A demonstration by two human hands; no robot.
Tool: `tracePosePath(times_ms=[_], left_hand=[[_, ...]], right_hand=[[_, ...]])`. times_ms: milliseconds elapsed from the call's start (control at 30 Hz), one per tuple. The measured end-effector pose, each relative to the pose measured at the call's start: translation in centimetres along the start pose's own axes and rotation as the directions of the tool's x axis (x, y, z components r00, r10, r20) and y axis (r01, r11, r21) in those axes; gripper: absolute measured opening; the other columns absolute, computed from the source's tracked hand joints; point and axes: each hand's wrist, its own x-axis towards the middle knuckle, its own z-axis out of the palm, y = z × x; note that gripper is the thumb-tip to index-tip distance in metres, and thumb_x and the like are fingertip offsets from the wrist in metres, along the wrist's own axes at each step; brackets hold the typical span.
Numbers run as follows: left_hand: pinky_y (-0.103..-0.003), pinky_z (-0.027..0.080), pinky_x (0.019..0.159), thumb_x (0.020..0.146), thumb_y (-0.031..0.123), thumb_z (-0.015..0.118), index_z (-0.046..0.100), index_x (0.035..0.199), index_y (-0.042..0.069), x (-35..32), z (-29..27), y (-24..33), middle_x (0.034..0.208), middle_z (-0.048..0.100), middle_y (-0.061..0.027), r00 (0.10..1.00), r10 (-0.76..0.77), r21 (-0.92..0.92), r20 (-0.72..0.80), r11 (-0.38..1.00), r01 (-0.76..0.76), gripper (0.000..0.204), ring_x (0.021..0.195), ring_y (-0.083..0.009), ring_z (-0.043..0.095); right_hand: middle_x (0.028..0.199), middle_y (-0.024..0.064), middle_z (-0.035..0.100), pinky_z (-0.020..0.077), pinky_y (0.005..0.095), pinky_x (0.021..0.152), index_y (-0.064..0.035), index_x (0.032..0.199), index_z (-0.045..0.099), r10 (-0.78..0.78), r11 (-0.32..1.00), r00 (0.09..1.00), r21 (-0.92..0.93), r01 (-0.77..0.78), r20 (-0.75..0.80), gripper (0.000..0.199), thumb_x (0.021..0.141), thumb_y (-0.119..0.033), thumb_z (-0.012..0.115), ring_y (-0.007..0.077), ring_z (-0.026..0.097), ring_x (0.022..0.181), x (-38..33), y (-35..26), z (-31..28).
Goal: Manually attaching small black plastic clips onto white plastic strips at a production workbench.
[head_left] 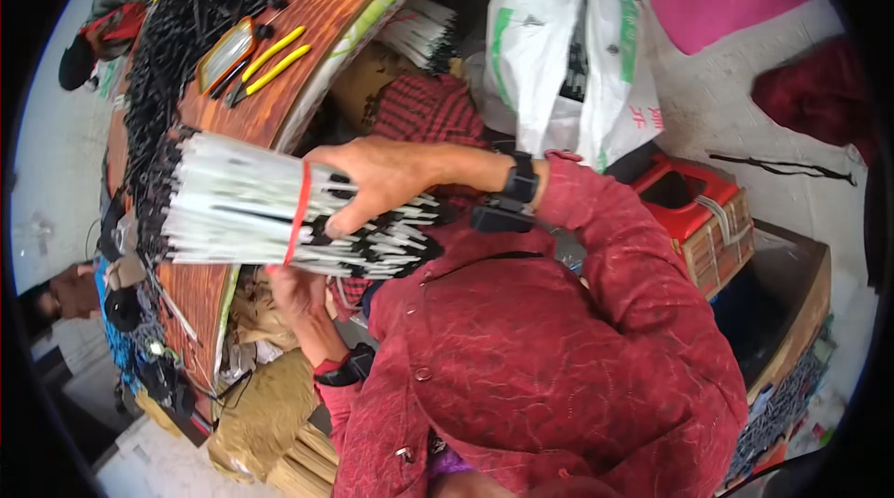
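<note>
The bundle (233, 204) consists of pale, slender sticks, many with black ends, and lies crosswise over the near edge of the tabletop (321, 9) as seen from above. Whether it touches that surface cannot be determined. A red band (300, 214) encircles it near the middle.

Both hands are on the bundle, at separate points. The right hand (377, 179) is clamped over its upper side, thumb and fingers spread apart around the sticks, on the near side of the tabletop. The left hand (300, 295) bears against the underside, close to the band; how far its fingers close is hidden by the sticks. Each wrist carries a dark strap.

On the tabletop itself, noted: pliers with yellow handles (279, 70), open; beside them an orange-framed case (226, 54); and a long heap of black pieces (191, 23) spread along the far side.

To the right of the tabletop: a checked red-and-black cloth (433, 111), near; a white sack with green print (545, 41), further off; and a red-topped box (694, 191), well apart. Beyond the tabletop's far side, a co-worker (116, 27) is partly visible.
</note>
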Motion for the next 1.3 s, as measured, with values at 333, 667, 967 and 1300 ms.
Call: tracePosePath(times_ms=[333, 667, 967, 1300], left_hand=[[-0.053, 0.034, 0.121, 0.076, 0.024, 0.09, 0.044, 0.154, 0.008, -10.0, -3.6, -4.3, 0.152, 0.053, -0.0089, 0.972, -0.056, -0.181, -0.228, 0.983, 0.014, 0.092, 0.143, -0.0312, 0.047], [-0.052, 0.035, 0.12, 0.103, 0.045, 0.058, 0.047, 0.151, 0.004, -9.6, -3.3, -7.4, 0.152, 0.052, -0.0145, 0.922, -0.206, -0.462, -0.329, 0.886, 0.032, 0.064, 0.14, -0.0333, 0.049], [-0.045, 0.058, 0.097, 0.102, 0.043, 0.051, 0.059, 0.139, 0.005, -5.3, -9.9, -4.4, 0.13, 0.069, -0.0121, 0.847, -0.213, -0.185, -0.487, 0.973, 0.138, 0.054, 0.112, -0.0287, 0.07], [-0.043, 0.061, 0.09, 0.099, 0.03, 0.066, 0.069, 0.122, 0.003, 6.1, -20.8, -1.9, 0.112, 0.076, -0.0114, 0.876, -0.36, -0.152, -0.322, 0.932, 0.328, 0.035, 0.097, -0.0279, 0.074]], right_hand=[[0.1, 0.0208, 0.075, 0.0548, 0.0411, 0.081, 0.0047, 0.118, 0.066, 0.277, 0.961, 0.833, -0.149, -0.234, 0.479, 0.067, 0.074, -0.044, 0.077, 0.0306, 0.072, 0.089, 4.6, 0.3, 7.0], [0.132, 0.0195, 0.066, 0.0562, 0.0386, 0.093, 0.008, 0.137, 0.06, 0.442, 0.688, 0.589, 0.165, -0.707, 0.677, 0.082, 0.096, -0.063, 0.063, 0.0227, 0.066, 0.116, 4.3, 7.7, 10.9], [0.126, 0.022, 0.066, 0.0638, 0.0388, 0.082, 0.0022, 0.139, 0.056, 0.563, 0.718, 0.61, 0.035, -0.695, 0.557, 0.076, 0.097, -0.061, 0.061, 0.0347, 0.072, 0.107, 0.7, 4.6, 7.9], [0.12, 0.0142, 0.072, 0.0589, 0.0327, 0.084, -0.0047, 0.139, 0.061, 0.709, 0.61, 0.594, 0.093, -0.787, 0.381, 0.057, 0.103, -0.049, 0.059, 0.0224, 0.072, 0.104, -8.3, 7.5, 2.9]])
